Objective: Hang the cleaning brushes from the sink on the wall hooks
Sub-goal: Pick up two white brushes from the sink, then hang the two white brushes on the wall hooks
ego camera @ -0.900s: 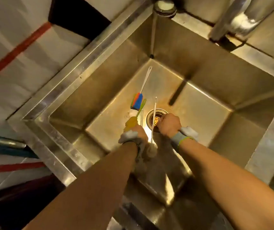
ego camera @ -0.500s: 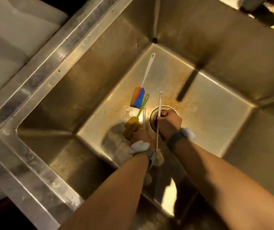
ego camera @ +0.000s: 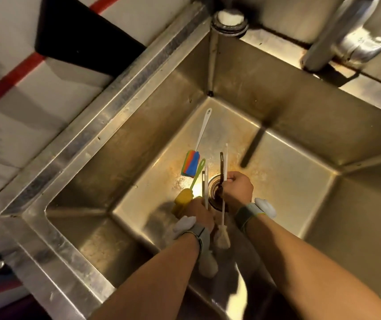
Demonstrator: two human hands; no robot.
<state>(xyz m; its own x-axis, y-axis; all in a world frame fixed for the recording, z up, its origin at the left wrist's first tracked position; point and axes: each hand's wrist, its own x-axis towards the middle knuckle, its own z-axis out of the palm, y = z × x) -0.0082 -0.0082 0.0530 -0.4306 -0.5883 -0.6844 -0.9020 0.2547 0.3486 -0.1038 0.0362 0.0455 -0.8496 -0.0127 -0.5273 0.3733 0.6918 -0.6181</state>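
Observation:
Both my hands are down in the steel sink (ego camera: 124,125), near the drain (ego camera: 213,197). My left hand (ego camera: 199,211) is closed on a thin white brush (ego camera: 205,188) whose fluffy head hangs below my wrist. My right hand (ego camera: 238,188) grips a second white brush (ego camera: 222,235) together with a dark-handled brush (ego camera: 221,165), both handles pointing away from me. A yellow sponge brush (ego camera: 183,199) with a green handle lies against my left hand; I cannot tell if it is held. A rainbow sponge brush (ego camera: 190,166) with a white handle lies free on the sink floor.
The basin is deep, with high steel walls on all sides. A chrome faucet (ego camera: 355,35) stands at the back right rim and a round capped fitting (ego camera: 229,19) at the back corner. A white surface with a red stripe (ego camera: 11,77) lies left of the sink. No wall hooks are in view.
My right hand has closed on the white brush and a dark handle and raised them off the drain. My left hand stays gripped on its white brush. The camera view shifted.

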